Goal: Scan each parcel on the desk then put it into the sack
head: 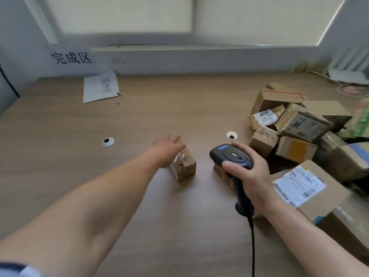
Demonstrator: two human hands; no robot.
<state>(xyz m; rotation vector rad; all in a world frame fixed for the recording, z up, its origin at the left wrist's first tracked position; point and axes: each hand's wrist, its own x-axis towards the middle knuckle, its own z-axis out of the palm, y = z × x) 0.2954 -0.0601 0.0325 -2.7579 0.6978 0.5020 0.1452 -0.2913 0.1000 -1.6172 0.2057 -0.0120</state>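
Scanning step in hand: the left hand (166, 151), fingers spread and released, rests on a small parcel (183, 164) mid-counter (79, 156), the right hand (246, 170) grips the scanner (231, 156); next, expose its label.

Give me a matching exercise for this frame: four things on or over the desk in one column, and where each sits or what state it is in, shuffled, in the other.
Things:
1. barcode scanner
2. small taped box
3. box marked in black pen
4. loose paper sign

Places or states:
A. lying flat at the far left of the desk
B. in the pile of parcels at the right
C. gripped in the right hand
D. alone mid-desk, under the open left hand

Pairs: 1-C, 2-D, 3-B, 4-A
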